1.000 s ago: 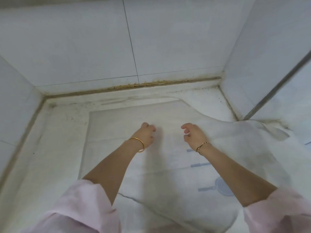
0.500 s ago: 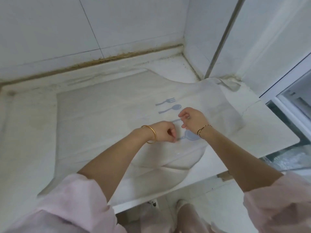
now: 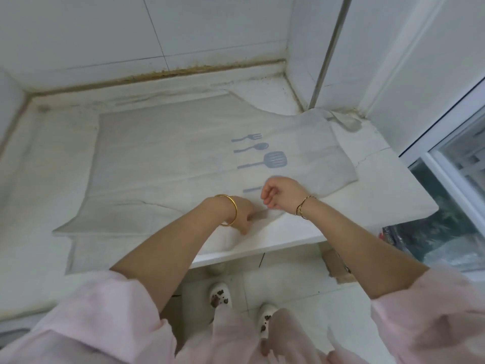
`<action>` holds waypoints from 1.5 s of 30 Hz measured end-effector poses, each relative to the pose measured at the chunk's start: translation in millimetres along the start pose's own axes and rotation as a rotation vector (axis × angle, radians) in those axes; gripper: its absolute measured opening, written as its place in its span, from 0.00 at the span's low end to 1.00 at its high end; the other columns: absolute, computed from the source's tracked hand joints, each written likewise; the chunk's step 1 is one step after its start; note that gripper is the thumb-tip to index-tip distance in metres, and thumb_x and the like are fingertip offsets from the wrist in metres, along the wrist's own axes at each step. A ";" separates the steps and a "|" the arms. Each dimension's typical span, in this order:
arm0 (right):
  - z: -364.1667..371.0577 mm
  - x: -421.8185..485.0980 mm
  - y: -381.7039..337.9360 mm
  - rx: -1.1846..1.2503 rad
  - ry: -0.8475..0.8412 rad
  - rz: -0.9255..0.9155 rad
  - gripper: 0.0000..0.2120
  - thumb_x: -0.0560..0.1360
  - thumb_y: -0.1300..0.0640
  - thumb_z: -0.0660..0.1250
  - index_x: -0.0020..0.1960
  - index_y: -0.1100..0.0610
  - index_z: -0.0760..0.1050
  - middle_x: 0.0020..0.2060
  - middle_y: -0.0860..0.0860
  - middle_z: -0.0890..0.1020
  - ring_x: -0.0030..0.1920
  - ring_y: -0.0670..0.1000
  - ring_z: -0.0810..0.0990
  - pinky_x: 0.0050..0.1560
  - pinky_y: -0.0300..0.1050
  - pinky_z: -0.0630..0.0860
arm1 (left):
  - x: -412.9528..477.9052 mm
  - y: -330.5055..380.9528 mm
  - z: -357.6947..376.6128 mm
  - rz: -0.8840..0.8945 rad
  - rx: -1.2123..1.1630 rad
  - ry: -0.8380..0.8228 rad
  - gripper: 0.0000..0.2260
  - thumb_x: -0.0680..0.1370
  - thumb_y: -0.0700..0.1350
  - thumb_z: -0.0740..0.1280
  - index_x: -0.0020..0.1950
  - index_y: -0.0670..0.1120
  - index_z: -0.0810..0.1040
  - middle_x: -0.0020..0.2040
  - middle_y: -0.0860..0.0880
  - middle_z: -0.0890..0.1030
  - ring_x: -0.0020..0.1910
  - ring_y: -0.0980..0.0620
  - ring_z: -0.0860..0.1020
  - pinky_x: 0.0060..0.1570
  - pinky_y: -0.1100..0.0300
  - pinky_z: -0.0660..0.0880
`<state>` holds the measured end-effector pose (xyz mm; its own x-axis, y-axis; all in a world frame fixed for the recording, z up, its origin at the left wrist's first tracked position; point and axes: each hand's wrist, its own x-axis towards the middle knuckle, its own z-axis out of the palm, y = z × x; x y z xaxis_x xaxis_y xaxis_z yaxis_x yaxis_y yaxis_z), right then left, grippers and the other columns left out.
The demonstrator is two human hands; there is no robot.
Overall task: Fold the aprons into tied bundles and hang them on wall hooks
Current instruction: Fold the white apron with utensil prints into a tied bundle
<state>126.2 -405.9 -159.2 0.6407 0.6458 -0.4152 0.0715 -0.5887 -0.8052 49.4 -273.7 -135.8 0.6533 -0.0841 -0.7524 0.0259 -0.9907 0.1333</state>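
A white apron (image 3: 183, 153) with blue utensil prints (image 3: 262, 156) lies spread flat on the white counter (image 3: 367, 206). Its neck end points right, and a strap (image 3: 349, 122) trails into the back right corner. My left hand (image 3: 244, 214), with a gold bangle on the wrist, rests on the apron's near edge with its fingers closed on the fabric. Just right of it and slightly raised, my right hand (image 3: 280, 195) is curled into a loose fist over the lowest print. I see nothing in it.
Tiled walls close the counter at the back, left and right. The counter's front edge (image 3: 288, 248) is just below my hands. My feet in white shoes (image 3: 220, 295) stand on the floor under it. A window frame (image 3: 451, 164) is at the right.
Both hands have pulled back from the apron's middle to its near edge by the prints. The view has tipped down and now shows the counter edge and the floor.
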 end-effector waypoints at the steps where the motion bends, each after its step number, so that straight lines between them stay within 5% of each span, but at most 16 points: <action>1: 1.6 -3.6 -1.6 -0.012 -0.047 -0.033 0.15 0.71 0.74 0.56 0.42 0.59 0.77 0.38 0.55 0.79 0.42 0.53 0.79 0.38 0.32 0.76 | -2.7 -2.2 0.1 0.007 -0.038 0.040 0.06 0.75 0.46 0.66 0.41 0.46 0.71 0.45 0.48 0.74 0.42 0.48 0.71 0.39 0.59 0.67; 6: 3.6 -16.3 -19.1 -0.256 -0.299 -0.098 0.06 0.73 0.64 0.63 0.45 0.54 0.73 0.34 0.46 0.71 0.35 0.45 0.70 0.35 0.36 0.66 | -22.5 -11.0 -10.6 -0.021 -0.307 0.422 0.05 0.76 0.44 0.64 0.43 0.45 0.70 0.41 0.49 0.72 0.42 0.48 0.70 0.35 0.60 0.65; 8: 7.2 -14.5 -24.4 -0.285 -0.268 -0.118 0.03 0.75 0.57 0.65 0.42 0.55 0.73 0.32 0.46 0.69 0.35 0.46 0.69 0.35 0.38 0.64 | -25.4 -16.9 -8.3 -0.028 -0.381 0.553 0.04 0.75 0.43 0.66 0.44 0.46 0.71 0.44 0.48 0.74 0.45 0.48 0.73 0.39 0.60 0.67; 11: 10.9 -7.8 -29.7 -0.255 -0.118 -0.141 0.13 0.77 0.52 0.65 0.36 0.56 0.70 0.29 0.47 0.68 0.32 0.47 0.67 0.33 0.39 0.62 | -27.8 -28.0 1.3 -0.112 -0.478 0.794 0.12 0.72 0.44 0.70 0.52 0.44 0.73 0.55 0.45 0.70 0.56 0.47 0.69 0.56 0.57 0.68; 13: 10.2 -5.5 -34.5 -0.130 -0.030 -0.163 0.13 0.77 0.53 0.65 0.34 0.54 0.71 0.30 0.48 0.69 0.31 0.46 0.68 0.32 0.39 0.64 | -34.2 -33.4 3.4 -0.173 -0.578 0.952 0.17 0.70 0.50 0.73 0.52 0.44 0.71 0.54 0.46 0.68 0.55 0.49 0.66 0.56 0.58 0.66; 18: 6.8 1.0 -43.6 0.056 0.165 -0.229 0.09 0.78 0.58 0.63 0.51 0.58 0.81 0.46 0.49 0.77 0.45 0.46 0.74 0.42 0.37 0.68 | -51.3 -49.3 6.1 -0.305 -0.516 0.599 0.18 0.69 0.56 0.73 0.49 0.48 0.70 0.48 0.50 0.74 0.47 0.49 0.72 0.50 0.56 0.71; 23: -1.8 9.5 -44.3 0.086 0.305 -0.174 0.10 0.79 0.56 0.61 0.52 0.58 0.80 0.47 0.52 0.77 0.47 0.49 0.73 0.42 0.39 0.67 | -69.3 -67.7 13.1 -0.309 -0.477 0.315 0.17 0.71 0.59 0.71 0.36 0.48 0.69 0.37 0.51 0.71 0.36 0.51 0.69 0.37 0.59 0.62; 25: -4.0 14.1 -43.7 0.106 0.310 -0.163 0.10 0.79 0.58 0.61 0.52 0.59 0.80 0.46 0.52 0.77 0.47 0.49 0.73 0.44 0.38 0.67 | -75.7 -77.8 17.3 -0.348 -0.539 0.169 0.19 0.69 0.62 0.72 0.38 0.48 0.74 0.39 0.51 0.75 0.39 0.51 0.72 0.41 0.59 0.66; 27: -6.6 18.9 -43.7 0.114 0.335 -0.156 0.10 0.78 0.59 0.61 0.51 0.59 0.80 0.45 0.51 0.76 0.47 0.50 0.73 0.46 0.38 0.66 | -82.5 -85.5 20.5 -0.374 -0.584 0.093 0.27 0.66 0.68 0.70 0.54 0.49 0.79 0.54 0.52 0.78 0.54 0.50 0.75 0.59 0.55 0.70; 30: -7.8 31.5 -48.3 0.032 0.378 -0.133 0.09 0.78 0.60 0.61 0.49 0.58 0.80 0.46 0.54 0.78 0.48 0.53 0.74 0.47 0.40 0.66 | -85.6 -97.8 15.4 -0.330 -0.879 0.144 0.32 0.71 0.71 0.60 0.65 0.49 0.74 0.62 0.54 0.75 0.61 0.51 0.73 0.66 0.58 0.65; 32: -9.1 38.9 -54.6 0.013 0.421 -0.124 0.10 0.78 0.60 0.60 0.51 0.59 0.80 0.51 0.56 0.80 0.53 0.55 0.76 0.46 0.39 0.65 | -86.2 -103.5 5.8 -0.275 -0.990 0.280 0.18 0.79 0.60 0.58 0.55 0.49 0.78 0.50 0.53 0.80 0.47 0.53 0.78 0.49 0.66 0.72; 34: -12.9 49.8 -65.6 0.058 0.466 -0.121 0.11 0.79 0.59 0.60 0.52 0.61 0.80 0.53 0.57 0.80 0.55 0.56 0.76 0.43 0.39 0.66 | -88.4 -117.1 -8.5 -0.328 -0.922 0.405 0.12 0.81 0.49 0.59 0.39 0.48 0.75 0.38 0.51 0.75 0.39 0.49 0.73 0.36 0.64 0.68; 36: -17.6 64.7 -78.5 0.105 0.495 -0.121 0.10 0.78 0.59 0.60 0.51 0.62 0.79 0.50 0.59 0.80 0.50 0.57 0.76 0.40 0.38 0.67 | -89.4 -137.9 -20.5 -0.330 -0.781 0.475 0.14 0.79 0.43 0.60 0.32 0.47 0.69 0.34 0.50 0.70 0.40 0.47 0.68 0.36 0.61 0.65; 40: -25.3 102.9 -108.2 0.220 0.557 -0.111 0.10 0.77 0.60 0.61 0.48 0.62 0.80 0.45 0.59 0.78 0.43 0.52 0.73 0.45 0.45 0.71 | -93.9 -186.0 -51.5 -0.346 -0.608 0.465 0.09 0.77 0.43 0.62 0.38 0.44 0.75 0.37 0.47 0.75 0.40 0.47 0.71 0.44 0.58 0.68; 45: -29.6 160.8 -147.2 0.460 0.637 -0.058 0.09 0.78 0.60 0.60 0.40 0.54 0.76 0.28 0.47 0.80 0.38 0.52 0.79 0.41 0.42 0.73 | -87.8 -243.9 -101.7 -0.402 -0.339 0.313 0.07 0.72 0.46 0.62 0.39 0.44 0.76 0.38 0.49 0.75 0.42 0.47 0.73 0.45 0.57 0.69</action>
<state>241.3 -229.8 -94.8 0.9703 0.1849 -0.1563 -0.1158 -0.2125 -0.9703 62.6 -13.9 -36.6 0.7320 0.3758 -0.5682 0.5225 -0.8449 0.1143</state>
